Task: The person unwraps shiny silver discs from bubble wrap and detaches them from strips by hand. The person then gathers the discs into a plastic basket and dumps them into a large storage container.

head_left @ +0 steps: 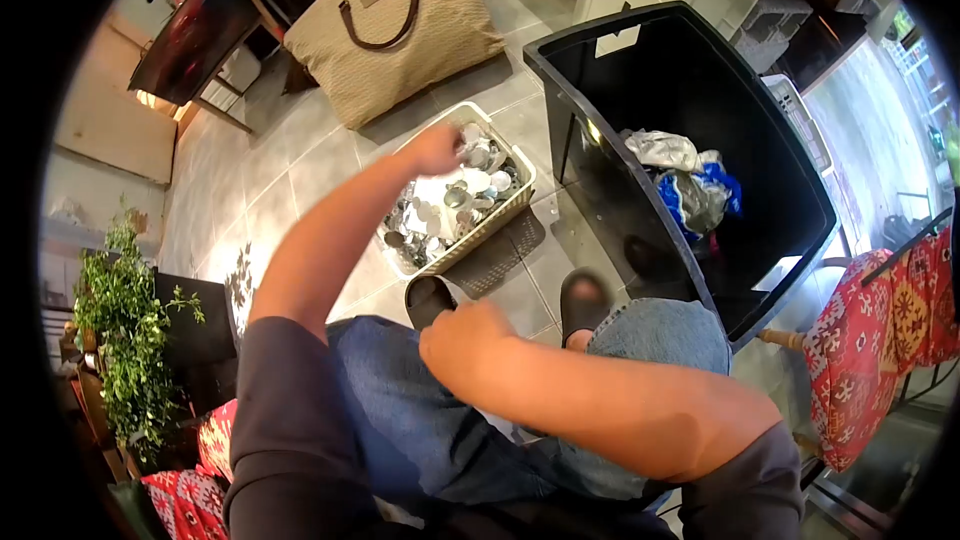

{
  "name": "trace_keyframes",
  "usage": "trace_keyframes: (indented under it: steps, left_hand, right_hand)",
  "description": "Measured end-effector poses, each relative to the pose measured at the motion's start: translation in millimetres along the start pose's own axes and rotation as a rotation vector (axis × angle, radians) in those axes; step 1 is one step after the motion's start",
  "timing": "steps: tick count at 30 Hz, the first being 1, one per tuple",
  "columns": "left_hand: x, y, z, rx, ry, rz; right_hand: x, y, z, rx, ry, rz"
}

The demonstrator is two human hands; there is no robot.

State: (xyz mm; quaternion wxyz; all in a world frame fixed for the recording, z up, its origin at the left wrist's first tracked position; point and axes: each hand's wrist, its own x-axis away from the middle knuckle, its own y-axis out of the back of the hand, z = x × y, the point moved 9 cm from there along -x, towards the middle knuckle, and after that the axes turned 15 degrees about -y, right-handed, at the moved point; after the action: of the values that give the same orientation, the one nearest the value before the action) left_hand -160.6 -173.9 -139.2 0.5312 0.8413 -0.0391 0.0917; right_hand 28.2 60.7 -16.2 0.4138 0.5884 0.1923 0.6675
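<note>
My left hand (438, 148) reaches over the far-left part of a cream plastic basket (485, 223), its fingers curled down at the contents. The basket is heaped with small silvery round pieces (457, 197) that look like metal cups or lids. Whatever the left fingers grip is too small to make out. My right hand (468, 337) is closed in a fist above my lap, close to the knees. Its fingers face away from me, so anything inside them is hidden.
A big black bin (640, 190) stands right of the basket, with crumpled white and blue plastic bags (690, 180) inside. Behind the basket lies a beige woven bag (420, 50). A red patterned chair cushion (880, 340) is at right, a leafy plant (125, 330) at left.
</note>
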Motion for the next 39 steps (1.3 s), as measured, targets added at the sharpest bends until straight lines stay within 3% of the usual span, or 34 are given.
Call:
trace_keyframes:
  steps: [2,4,6,11,12,14,17,20,25,29,32,39]
  left_hand:
    - [25.8,-99.4,70.5,-0.088,0.170,0.174]
    - [59.4,-157.9,84.0,0.022,0.334,0.314]
    - [78.3,-168.1,73.7,0.028,0.374,0.166]
    - [63.5,-138.3,93.6,0.094,0.236,0.042]
    - [62.5,-133.2,102.3,0.204,0.293,0.094]
    - [61.8,-115.8,128.1,0.084,0.269,-0.004]
    - [80.3,-70.7,122.9,0.269,0.386,-0.170]
    - [93.7,-55.8,131.0,0.650,0.441,-0.314]
    - [102.6,-19.2,127.1,1.211,0.310,-0.608]
    - [106.9,1.4,106.5,1.245,0.186,-0.637]
    - [111.9,9.3,100.6,1.106,0.317,-0.657]
    - [101.5,11.7,111.3,1.026,0.244,-0.679]
  right_hand:
    - [-3.7,-1.0,-1.2,-0.010,-0.014,-0.005]
    - [3.8,5.4,-2.1,0.047,0.022,0.044]
    - [-1.2,7.8,-4.0,0.009,0.012,0.018]
    - [-18.2,14.3,-12.7,-0.051,-0.040,-0.112]
    - [-19.0,12.6,-12.7,-0.031,-0.045,-0.092]
    - [-21.8,15.1,-12.9,0.018,-0.047,-0.061]
    - [-27.1,8.7,-9.1,0.020,-0.036,0.004]
    - [-11.2,20.1,-8.5,-0.010,-0.020,0.005]
    - [-10.8,17.3,-3.9,-0.069,0.008,-0.041]
    - [-18.9,10.7,-4.2,-0.112,0.008,-0.074]
    - [-13.8,11.7,-6.0,-0.078,0.013,-0.047]
    - [-24.8,7.9,-6.8,-0.101,-0.031,-0.027]
